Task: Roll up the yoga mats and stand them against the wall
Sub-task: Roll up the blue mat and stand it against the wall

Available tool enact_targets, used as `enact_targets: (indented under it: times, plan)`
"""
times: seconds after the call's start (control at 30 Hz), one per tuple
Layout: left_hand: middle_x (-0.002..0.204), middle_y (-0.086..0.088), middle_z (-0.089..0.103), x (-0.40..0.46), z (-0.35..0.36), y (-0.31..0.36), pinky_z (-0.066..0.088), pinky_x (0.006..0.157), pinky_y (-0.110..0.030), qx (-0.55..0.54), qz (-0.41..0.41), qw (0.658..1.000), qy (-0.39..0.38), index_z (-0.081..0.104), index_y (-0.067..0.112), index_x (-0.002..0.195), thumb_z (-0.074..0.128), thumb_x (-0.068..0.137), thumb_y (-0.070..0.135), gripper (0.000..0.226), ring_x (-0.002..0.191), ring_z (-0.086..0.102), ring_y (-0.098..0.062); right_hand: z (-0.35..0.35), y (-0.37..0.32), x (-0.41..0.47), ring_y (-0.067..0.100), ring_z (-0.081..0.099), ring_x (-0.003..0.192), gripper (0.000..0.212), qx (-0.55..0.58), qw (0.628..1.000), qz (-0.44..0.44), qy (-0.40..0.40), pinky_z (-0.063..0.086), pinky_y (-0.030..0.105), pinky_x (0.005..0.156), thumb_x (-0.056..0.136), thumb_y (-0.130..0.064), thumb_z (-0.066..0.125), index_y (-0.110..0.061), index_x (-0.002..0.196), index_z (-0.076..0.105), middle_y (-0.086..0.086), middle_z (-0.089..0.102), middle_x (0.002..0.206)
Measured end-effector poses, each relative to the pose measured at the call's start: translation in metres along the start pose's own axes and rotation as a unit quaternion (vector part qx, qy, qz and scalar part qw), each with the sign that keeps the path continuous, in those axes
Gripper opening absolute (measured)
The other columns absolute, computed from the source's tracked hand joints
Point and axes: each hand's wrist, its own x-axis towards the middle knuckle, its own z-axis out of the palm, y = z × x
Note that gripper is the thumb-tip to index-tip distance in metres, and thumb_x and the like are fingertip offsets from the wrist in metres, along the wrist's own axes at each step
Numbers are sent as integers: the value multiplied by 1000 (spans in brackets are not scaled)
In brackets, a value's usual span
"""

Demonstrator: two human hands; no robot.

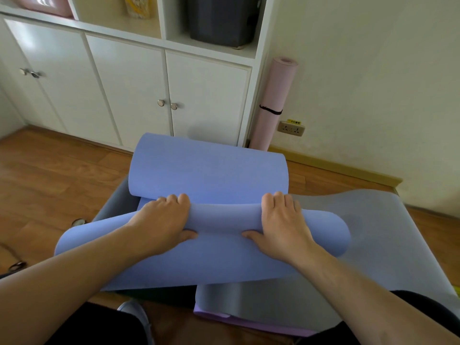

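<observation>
Wooden flooring [57, 175] fills mid-frame under white cabinets [129, 95]; a rolled pink mat [272, 105] already stands at the wall, upper right. At centre, the left hand [164, 220] and right hand [283, 225] clamp the curled blue yoga mat [209, 170], fingers over, thumbs under, above a grey mat [368, 232]. It looks light, soft and springy; gripping nearer the ends should keep the roll tight.
</observation>
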Motion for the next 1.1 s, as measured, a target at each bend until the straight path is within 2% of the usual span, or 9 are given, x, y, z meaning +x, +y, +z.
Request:
enact_targets:
  times: [0.1,0.23,0.43,0.57,0.67,0.77,0.83,1.0,1.1]
  plan:
    - [105,3,66,1,-5,0,53,78,-32,35,14,999,-23,43,23,104,49,98,71,49,95,67,-19,1,2,1,24,46,94,64,-2,1000,-5,-27,44,38,88,86,-78,62,-21,103,40,3,46,105]
    - [106,6,70,2,-15,3,52,77,-31,96,40,994,-38,42,26,100,38,104,67,42,95,70,-17,-11,4,6,24,51,89,60,2,999,-20,-30,36,35,75,87,-76,63,-21,93,41,0,51,96]
    - [99,5,70,-1,-33,-10,50,74,-30,152,103,982,-51,42,28,93,25,103,72,48,88,69,-18,-31,14,9,21,44,63,59,-46,994,-81,-62,30,39,56,94,-81,47,-22,88,40,-8,45,73]
    - [89,7,63,-2,-29,-15,52,76,-31,40,92,990,-94,41,28,93,28,99,77,51,71,54,-13,-40,30,4,19,47,65,54,32,984,-136,-115,29,37,57,95,-74,54,-25,99,34,-10,48,76]
    - [80,11,57,-1,-23,-20,54,79,-36,-57,95,987,-116,36,29,102,32,99,74,45,69,56,-8,-41,40,-1,14,53,77,41,131,972,-122,-155,33,33,63,98,-63,61,-29,102,39,-14,53,86]
    - [78,8,61,-3,-25,-25,54,78,-38,-106,95,985,-99,31,33,107,18,90,81,52,69,59,-9,-37,45,1,11,57,82,28,229,959,-89,-138,40,30,68,101,-53,63,-31,95,46,-13,61,89]
    - [82,10,63,-6,-24,-27,55,77,-37,-101,95,986,-89,31,35,108,9,85,83,57,71,61,-9,-36,44,2,12,58,81,24,240,958,-81,-133,44,34,70,102,-48,62,-31,97,46,-12,63,88]
    - [103,4,65,-5,-7,-17,53,80,-35,0,45,998,-32,43,22,106,38,104,60,38,92,66,-18,-26,30,9,23,52,89,30,125,983,-49,-129,41,41,75,106,-45,58,-22,96,40,-4,53,95]
    - [98,1,60,-2,-3,-11,53,80,-37,-16,-11,1000,-22,42,21,98,51,102,59,39,98,65,-23,-22,18,9,26,52,98,35,47,993,-22,-105,36,38,79,108,-47,52,-20,94,35,-2,47,98]
